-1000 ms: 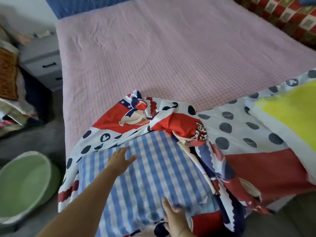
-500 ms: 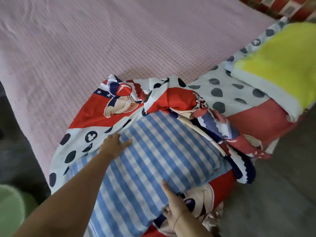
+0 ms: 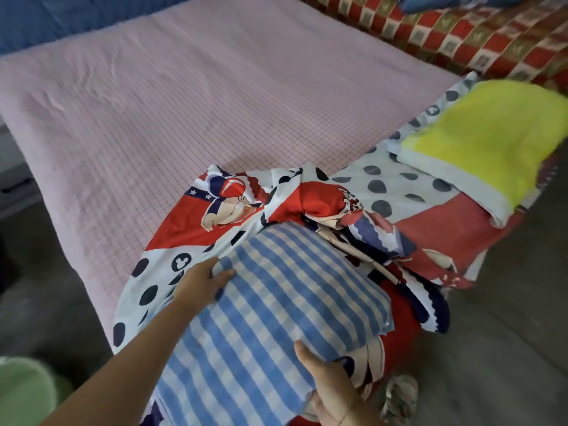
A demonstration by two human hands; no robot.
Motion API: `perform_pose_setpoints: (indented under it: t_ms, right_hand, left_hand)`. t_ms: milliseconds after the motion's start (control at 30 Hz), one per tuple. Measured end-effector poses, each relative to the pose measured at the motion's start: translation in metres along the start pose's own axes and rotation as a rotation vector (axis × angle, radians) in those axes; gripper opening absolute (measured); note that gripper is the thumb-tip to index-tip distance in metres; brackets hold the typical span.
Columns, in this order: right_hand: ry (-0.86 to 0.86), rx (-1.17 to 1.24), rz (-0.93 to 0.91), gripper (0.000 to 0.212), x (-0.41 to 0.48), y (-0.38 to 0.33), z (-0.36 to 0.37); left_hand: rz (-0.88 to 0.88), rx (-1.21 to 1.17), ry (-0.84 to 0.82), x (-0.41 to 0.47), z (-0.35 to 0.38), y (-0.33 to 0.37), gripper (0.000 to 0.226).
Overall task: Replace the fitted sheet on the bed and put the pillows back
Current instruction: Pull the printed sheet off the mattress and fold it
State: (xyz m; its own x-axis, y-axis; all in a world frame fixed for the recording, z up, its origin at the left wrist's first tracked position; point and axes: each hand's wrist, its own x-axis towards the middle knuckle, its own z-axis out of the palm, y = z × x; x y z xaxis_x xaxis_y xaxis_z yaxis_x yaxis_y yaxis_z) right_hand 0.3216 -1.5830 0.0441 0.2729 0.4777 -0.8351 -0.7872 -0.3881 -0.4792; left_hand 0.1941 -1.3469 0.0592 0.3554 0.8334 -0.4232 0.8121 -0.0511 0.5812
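Head view: a blue-checked pillow (image 3: 276, 309) lies at the foot of the bed, toward 6 o'clock in the picture, on top of a bunched cartoon-print sheet (image 3: 215, 216) in red, white and navy with dark dots. The left hand (image 3: 203, 284) grips the pillow's corner at about 9 o'clock of the pillow, its fingers curled round the edge and the thumb lying on the checked cloth. The right hand (image 3: 329, 392) holds the pillow's near edge at about 5 o'clock, with the thumb pressed on top and the fingers tucked beneath, out of sight. The sheet spreads from the pillow toward 3 o'clock, where a yellow pillow (image 3: 491, 133) with a pale border rests on it. The pink checked mattress cover (image 3: 184, 103) fills the picture from 9 to 12 o'clock, bare of bedding. A red patterned blanket (image 3: 476, 35) lies past the bed's edge at 1 o'clock. A green basin (image 3: 24, 392) sits on the floor at 8 o'clock.
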Motion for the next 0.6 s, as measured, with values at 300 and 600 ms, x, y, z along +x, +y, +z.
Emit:
perform_pose_setpoints:
  t_ms: [300,600]
  right_hand:
    - [-0.143,0.025,-0.256,0.125,-0.095,-0.074,-0.021]
    - [-0.107,0.126,-0.312,0.062,-0.120,-0.189,-0.099]
  left_hand:
    - [0.139,-0.105,0.020,-0.053,-0.042,0.092,0.015]
    - [0.295,-0.223,0.005,-0.042,-0.021,0.264,0.014]
